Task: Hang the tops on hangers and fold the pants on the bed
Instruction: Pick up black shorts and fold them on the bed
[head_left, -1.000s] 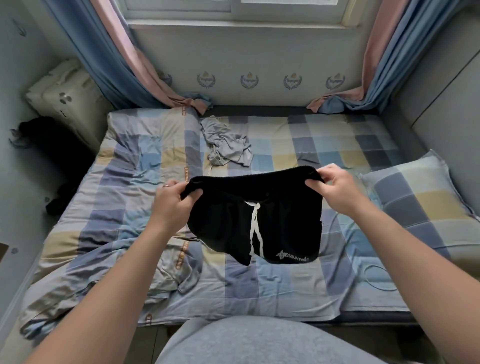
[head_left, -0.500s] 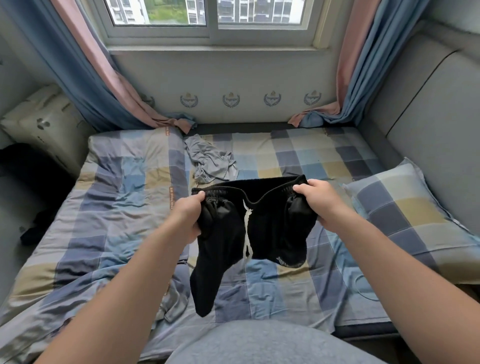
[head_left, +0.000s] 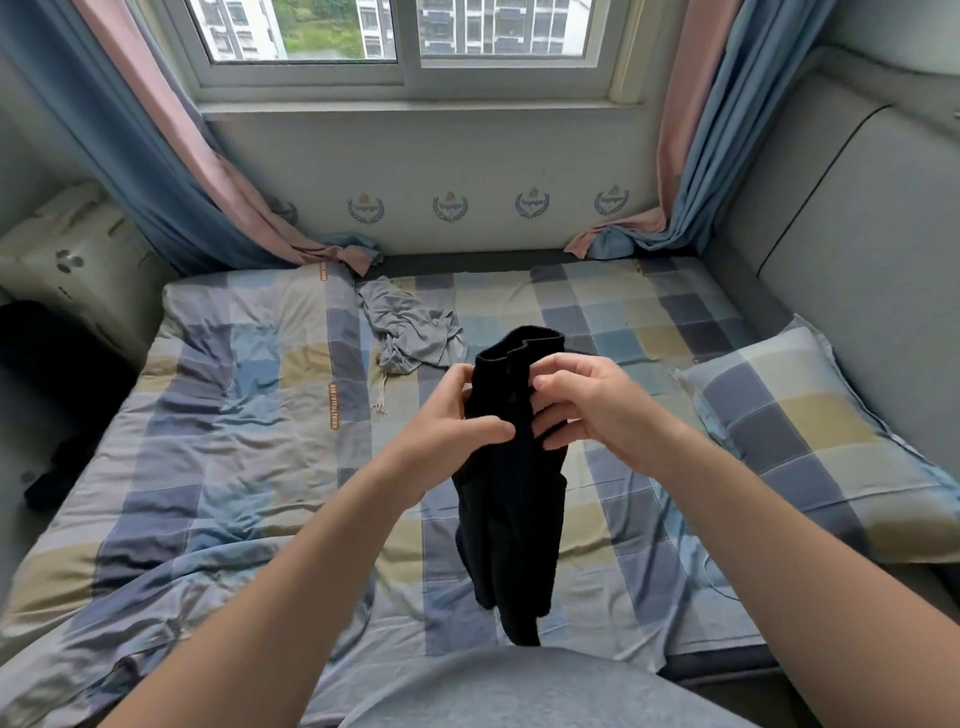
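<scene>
Black shorts (head_left: 511, 499) hang folded in half lengthwise above the middle of the bed (head_left: 218, 415), waistband up and legs dangling. My left hand (head_left: 447, 421) pinches the shorts from the left just below the waistband. From the right, my right hand (head_left: 587, 405) grips the same upper part, fingers curled onto the cloth. A crumpled grey garment (head_left: 410, 332) with a drawstring lies on the checked cover further back, near the window wall.
A checked pillow (head_left: 810, 447) lies at the bed's right side against a grey padded headboard (head_left: 857, 249). Blue and pink curtains (head_left: 171, 156) hang down to the bed's far corners. A white suitcase (head_left: 67, 260) and dark items stand at the left.
The shorts were held spread wide by the waistband. My hands came together, so the shorts now hang folded in half, narrow. The view tilted up toward the window.
</scene>
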